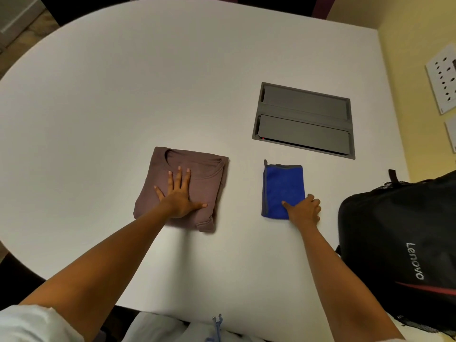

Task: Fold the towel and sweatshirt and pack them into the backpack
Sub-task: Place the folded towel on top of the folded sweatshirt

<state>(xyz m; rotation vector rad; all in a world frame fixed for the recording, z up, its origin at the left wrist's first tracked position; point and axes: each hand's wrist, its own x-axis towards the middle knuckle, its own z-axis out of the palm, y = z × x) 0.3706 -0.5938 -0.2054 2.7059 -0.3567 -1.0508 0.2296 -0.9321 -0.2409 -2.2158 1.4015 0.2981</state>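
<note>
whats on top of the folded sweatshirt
Only the left hand, pressed flat with fingers spread on the brown sweatshirt. The fabric under the palm is covered; nothing else lies on it.

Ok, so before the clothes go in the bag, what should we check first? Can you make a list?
1. Sweatshirt folded: ok, a neat brown square on the table, left hand lying flat on it.
2. Towel folded: ok, a small blue rectangle, right hand on its near right corner.
3. Right hand really gripping the towel: cannot tell, the fingers curl at the edge.
4. Backpack within reach: ok, it sits at the table's right edge, beside the towel.
5. Backpack open: cannot tell, no opening shows.
6. Path from towel to backpack free: ok, only bare table between them.
</note>
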